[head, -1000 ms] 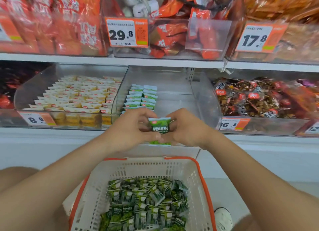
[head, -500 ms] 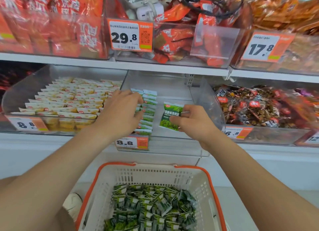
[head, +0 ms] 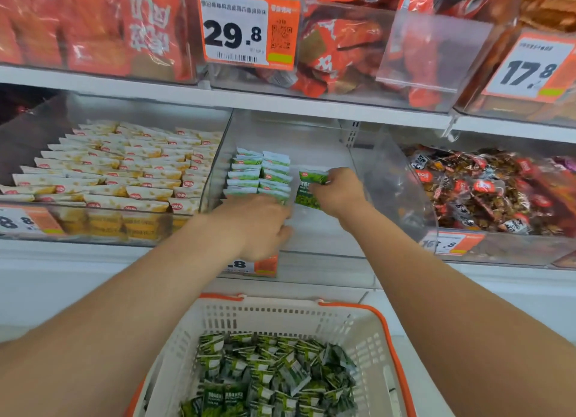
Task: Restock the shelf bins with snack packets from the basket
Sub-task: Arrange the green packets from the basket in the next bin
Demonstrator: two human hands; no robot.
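A white basket with orange rim (head: 358,329) sits below me, holding several green snack packets (head: 268,376). In the middle clear shelf bin (head: 314,229), two rows of green-and-white packets (head: 258,176) stand at the left. My right hand (head: 339,192) pinches one green packet (head: 307,189) upright inside the bin, just right of those rows. My left hand (head: 258,223) rests against the front end of the rows, fingers curled down; what it holds, if anything, is hidden.
The left bin (head: 103,173) is packed with cream-yellow packets. The right bin (head: 486,192) holds brown and red wrapped snacks behind a curved clear wall. Red packs fill the upper shelf bins (head: 343,52). Price tags hang on the bin fronts.
Both hands moved from above the basket up into the middle bin. The right hand carried the green packet further in beside the rows; the left hand settled at the rows' front.
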